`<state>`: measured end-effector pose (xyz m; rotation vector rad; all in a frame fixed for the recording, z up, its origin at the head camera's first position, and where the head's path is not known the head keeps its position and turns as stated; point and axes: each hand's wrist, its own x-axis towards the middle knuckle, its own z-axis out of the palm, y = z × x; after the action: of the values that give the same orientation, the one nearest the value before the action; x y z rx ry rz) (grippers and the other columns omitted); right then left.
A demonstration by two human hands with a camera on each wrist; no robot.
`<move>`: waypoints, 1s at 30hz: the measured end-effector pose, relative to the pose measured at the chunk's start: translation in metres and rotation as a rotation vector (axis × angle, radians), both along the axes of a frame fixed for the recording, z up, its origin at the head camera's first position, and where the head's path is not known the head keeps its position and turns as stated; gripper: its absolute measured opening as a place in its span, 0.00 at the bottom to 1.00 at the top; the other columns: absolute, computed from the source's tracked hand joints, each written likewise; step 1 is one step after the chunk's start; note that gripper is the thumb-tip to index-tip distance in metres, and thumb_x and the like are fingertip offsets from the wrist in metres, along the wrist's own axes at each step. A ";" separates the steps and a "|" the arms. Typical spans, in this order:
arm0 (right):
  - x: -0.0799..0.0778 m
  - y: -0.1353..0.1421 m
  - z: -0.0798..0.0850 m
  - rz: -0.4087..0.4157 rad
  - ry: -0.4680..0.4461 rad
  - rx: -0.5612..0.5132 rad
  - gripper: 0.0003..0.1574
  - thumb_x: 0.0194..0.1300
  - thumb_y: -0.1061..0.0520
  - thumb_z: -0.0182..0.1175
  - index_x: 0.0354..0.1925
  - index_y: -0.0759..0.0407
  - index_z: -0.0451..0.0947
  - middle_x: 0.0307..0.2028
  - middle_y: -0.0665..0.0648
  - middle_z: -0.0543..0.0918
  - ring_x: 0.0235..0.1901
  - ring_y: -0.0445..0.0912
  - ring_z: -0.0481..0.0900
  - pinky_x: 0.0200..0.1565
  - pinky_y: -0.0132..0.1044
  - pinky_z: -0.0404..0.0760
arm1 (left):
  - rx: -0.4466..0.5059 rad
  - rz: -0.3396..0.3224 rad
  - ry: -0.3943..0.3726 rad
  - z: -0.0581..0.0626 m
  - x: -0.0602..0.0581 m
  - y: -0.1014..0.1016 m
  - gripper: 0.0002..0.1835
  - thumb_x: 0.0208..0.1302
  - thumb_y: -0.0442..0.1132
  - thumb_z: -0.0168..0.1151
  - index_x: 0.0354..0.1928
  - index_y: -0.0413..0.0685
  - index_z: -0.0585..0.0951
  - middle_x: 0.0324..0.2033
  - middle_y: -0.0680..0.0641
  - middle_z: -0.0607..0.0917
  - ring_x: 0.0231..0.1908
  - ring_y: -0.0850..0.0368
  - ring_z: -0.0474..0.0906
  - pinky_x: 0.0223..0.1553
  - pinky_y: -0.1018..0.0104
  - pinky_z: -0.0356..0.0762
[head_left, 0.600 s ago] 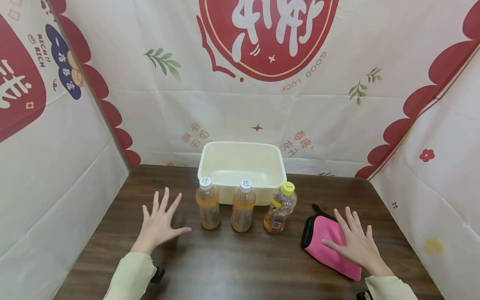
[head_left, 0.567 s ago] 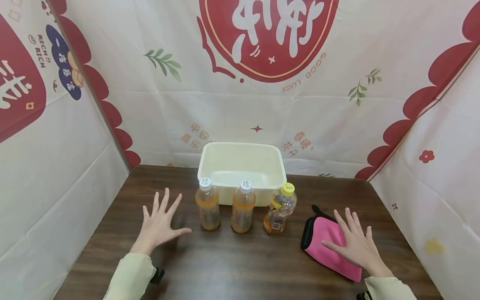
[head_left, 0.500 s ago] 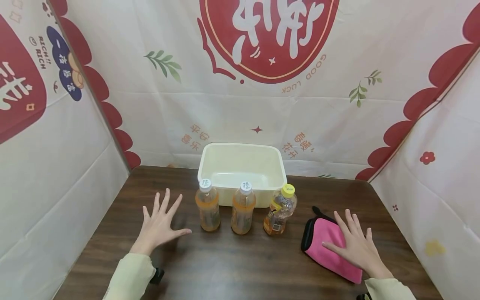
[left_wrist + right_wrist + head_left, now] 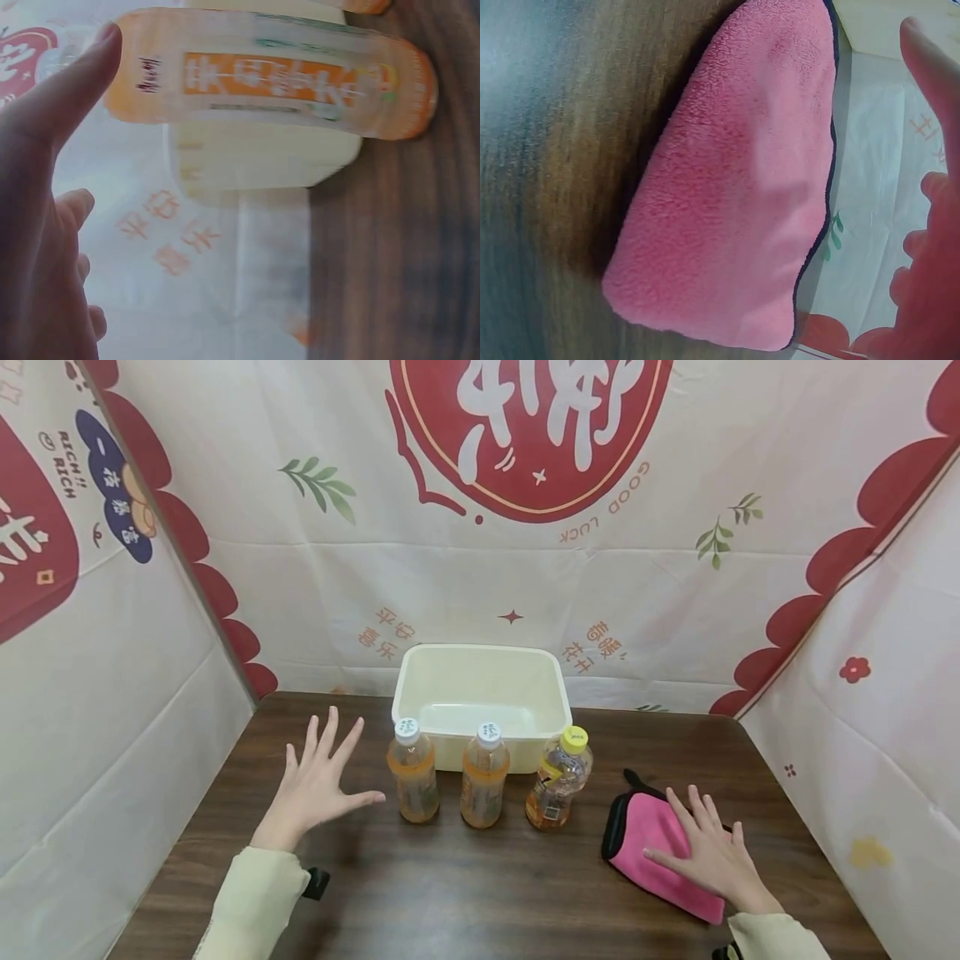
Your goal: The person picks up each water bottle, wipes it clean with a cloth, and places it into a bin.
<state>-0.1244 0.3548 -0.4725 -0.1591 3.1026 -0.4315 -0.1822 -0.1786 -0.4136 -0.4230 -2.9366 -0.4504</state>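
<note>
My left hand [image 4: 311,789] is spread above the table, just left of the leftmost bottle, and holds nothing. That bottle [image 4: 262,75] has an orange label and a white cap. Beside it stands a second white-capped bottle [image 4: 483,785], and to the right a bottle with a yellow cap [image 4: 558,781] and some amber liquid low inside. My right hand [image 4: 716,852], fingers also spread, is over the folded pink cloth [image 4: 652,835] with black edging. In the right wrist view the fuzzy side of the cloth lies away from the fingers.
A cream plastic bin [image 4: 480,668] stands right behind the bottles, near the back edge of the dark wooden table [image 4: 450,893]. Printed white fabric [image 4: 480,577] walls in the table at the back and both sides.
My left hand has moved up and slightly away from me, fingers still spread. My right hand has shifted down a little over the cloth. The bottles and bin stay put.
</note>
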 end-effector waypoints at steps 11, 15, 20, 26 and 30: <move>0.000 0.000 -0.006 -0.032 -0.068 0.001 0.59 0.51 0.27 0.54 0.70 0.55 0.45 0.65 0.74 0.49 0.64 0.69 0.44 0.48 0.77 0.34 | 0.045 0.016 0.008 0.036 -0.007 0.012 0.51 0.46 0.75 0.50 0.70 0.61 0.49 0.70 0.48 0.37 0.68 0.39 0.36 0.57 0.31 0.45; 0.001 0.002 -0.010 -0.037 -0.067 0.005 0.60 0.50 0.27 0.55 0.69 0.55 0.47 0.65 0.74 0.50 0.63 0.70 0.46 0.49 0.77 0.35 | 0.039 0.006 0.060 0.048 -0.008 0.021 0.51 0.46 0.76 0.48 0.69 0.60 0.53 0.70 0.44 0.43 0.67 0.39 0.42 0.57 0.33 0.50; 0.002 0.003 -0.012 -0.025 -0.080 0.007 0.58 0.50 0.27 0.55 0.67 0.58 0.51 0.64 0.74 0.52 0.62 0.70 0.48 0.48 0.77 0.38 | 0.045 -0.025 0.148 0.064 -0.007 0.034 0.48 0.47 0.72 0.54 0.68 0.58 0.56 0.69 0.42 0.51 0.66 0.41 0.49 0.53 0.36 0.60; 0.002 0.004 -0.014 -0.028 -0.098 0.023 0.59 0.49 0.26 0.55 0.67 0.59 0.52 0.64 0.74 0.53 0.61 0.70 0.50 0.49 0.76 0.43 | 0.039 -0.074 0.210 0.078 -0.011 0.053 0.46 0.49 0.69 0.56 0.67 0.57 0.59 0.67 0.44 0.57 0.62 0.44 0.57 0.48 0.39 0.66; 0.003 0.005 -0.014 -0.029 -0.101 0.040 0.59 0.49 0.25 0.54 0.66 0.60 0.53 0.63 0.74 0.55 0.60 0.70 0.53 0.48 0.75 0.50 | 0.022 -0.110 0.228 0.086 -0.014 0.066 0.44 0.48 0.69 0.56 0.66 0.57 0.62 0.66 0.45 0.60 0.61 0.45 0.58 0.49 0.41 0.66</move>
<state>-0.1219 0.3596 -0.4867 -0.0885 3.0156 -0.3655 -0.1965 -0.1126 -0.3276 -0.5935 -2.6956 -0.4164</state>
